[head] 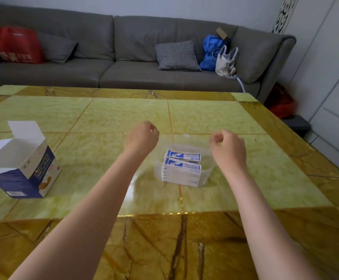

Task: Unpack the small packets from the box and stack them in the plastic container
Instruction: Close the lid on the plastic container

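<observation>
Both hands are held as fists above the table [265,158], with nothing gripped: the left hand [142,136] and the right hand [228,146]. Near the left edge the box [23,170] is seen, its flaps open; its inside cannot be judged. Between the hands the plastic container [207,170] is placed, and the small packets [181,166] are stacked in it in two piles, long axes running left to right; their number cannot be counted.

Both fists hover empty above the table [265,158], left hand [142,136] and right hand [228,147] flanking the clear plastic container [209,170] of stacked blue-and-white packets [181,168], with the opened box [23,168] far left
</observation>
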A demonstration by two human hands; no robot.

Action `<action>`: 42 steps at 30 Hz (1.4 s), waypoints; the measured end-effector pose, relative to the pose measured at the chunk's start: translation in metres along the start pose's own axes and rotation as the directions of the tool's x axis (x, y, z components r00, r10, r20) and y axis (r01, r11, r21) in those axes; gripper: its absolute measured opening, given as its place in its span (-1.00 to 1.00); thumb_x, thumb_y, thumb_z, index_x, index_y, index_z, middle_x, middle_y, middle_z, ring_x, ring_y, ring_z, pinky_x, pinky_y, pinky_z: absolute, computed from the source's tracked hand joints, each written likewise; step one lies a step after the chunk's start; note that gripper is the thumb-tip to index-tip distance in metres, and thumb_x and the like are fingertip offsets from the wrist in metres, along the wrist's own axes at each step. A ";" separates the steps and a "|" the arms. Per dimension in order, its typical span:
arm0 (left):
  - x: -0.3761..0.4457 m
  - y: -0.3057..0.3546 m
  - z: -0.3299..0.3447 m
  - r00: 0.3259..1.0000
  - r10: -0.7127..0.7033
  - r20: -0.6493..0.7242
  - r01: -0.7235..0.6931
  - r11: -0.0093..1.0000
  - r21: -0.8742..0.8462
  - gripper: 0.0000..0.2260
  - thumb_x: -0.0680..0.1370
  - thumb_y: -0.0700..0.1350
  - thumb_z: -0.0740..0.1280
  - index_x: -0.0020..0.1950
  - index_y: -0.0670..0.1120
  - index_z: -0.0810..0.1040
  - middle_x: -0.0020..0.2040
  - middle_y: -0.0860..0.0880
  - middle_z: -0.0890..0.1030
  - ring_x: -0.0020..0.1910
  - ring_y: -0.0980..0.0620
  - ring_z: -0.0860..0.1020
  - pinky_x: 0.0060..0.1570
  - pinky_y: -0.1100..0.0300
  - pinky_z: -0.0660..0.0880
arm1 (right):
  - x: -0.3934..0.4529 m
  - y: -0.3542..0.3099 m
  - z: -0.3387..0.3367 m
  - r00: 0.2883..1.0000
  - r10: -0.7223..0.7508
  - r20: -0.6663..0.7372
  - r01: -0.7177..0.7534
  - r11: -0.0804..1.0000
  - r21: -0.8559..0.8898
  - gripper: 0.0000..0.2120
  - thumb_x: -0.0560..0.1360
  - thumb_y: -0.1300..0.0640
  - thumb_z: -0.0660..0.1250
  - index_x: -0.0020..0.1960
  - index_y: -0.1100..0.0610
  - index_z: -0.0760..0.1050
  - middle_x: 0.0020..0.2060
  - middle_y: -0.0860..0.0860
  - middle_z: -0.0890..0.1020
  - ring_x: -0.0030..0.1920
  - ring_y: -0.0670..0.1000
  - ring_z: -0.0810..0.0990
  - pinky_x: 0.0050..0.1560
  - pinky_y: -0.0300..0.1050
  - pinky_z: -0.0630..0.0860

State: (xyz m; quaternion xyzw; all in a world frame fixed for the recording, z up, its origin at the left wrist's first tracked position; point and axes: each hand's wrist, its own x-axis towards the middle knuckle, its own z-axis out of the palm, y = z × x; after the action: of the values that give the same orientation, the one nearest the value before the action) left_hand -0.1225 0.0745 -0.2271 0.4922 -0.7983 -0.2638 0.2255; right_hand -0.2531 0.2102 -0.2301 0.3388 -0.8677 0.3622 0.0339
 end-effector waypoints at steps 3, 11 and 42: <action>0.006 -0.006 0.010 0.932 -0.193 0.305 0.263 0.943 -0.206 -0.74 0.60 -0.09 0.10 0.11 -0.22 0.47 0.10 -0.15 0.56 -0.01 -0.09 0.49 -0.02 0.14 0.37 | 0.018 0.010 0.012 0.924 0.247 0.291 -0.315 0.924 0.218 -0.75 0.56 0.03 0.18 0.08 0.20 0.47 -0.05 0.11 0.53 0.04 0.12 0.49 0.03 -0.09 0.38; 0.009 0.001 0.000 0.903 -0.258 0.344 0.416 0.731 -0.542 -0.59 0.63 0.03 0.01 0.38 -0.16 0.30 0.20 -0.04 0.56 0.22 -0.07 0.44 0.28 0.01 0.23 | 0.032 -0.004 0.017 0.920 0.245 0.306 -0.379 0.756 0.534 -0.63 0.59 -0.08 0.09 0.24 0.16 0.34 0.07 0.06 0.53 0.04 0.03 0.45 0.03 -0.09 0.34; -0.078 -0.018 -0.056 0.873 0.433 0.225 -0.486 0.814 0.319 -0.59 0.52 -0.27 0.18 0.35 -0.03 0.41 0.39 -0.02 0.39 0.34 -0.06 0.38 0.35 0.03 0.29 | -0.056 -0.052 0.008 0.861 -0.388 0.328 0.506 0.712 -0.486 -0.46 0.42 0.14 0.39 0.31 0.11 0.24 0.22 0.11 0.38 0.20 0.11 0.36 0.20 0.01 0.32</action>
State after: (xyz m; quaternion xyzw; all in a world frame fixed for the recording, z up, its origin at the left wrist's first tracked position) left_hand -0.0439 0.1270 -0.2037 0.2975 -0.9423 -0.0823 0.1294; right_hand -0.1770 0.2100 -0.2216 0.5493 -0.8246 0.0380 0.1301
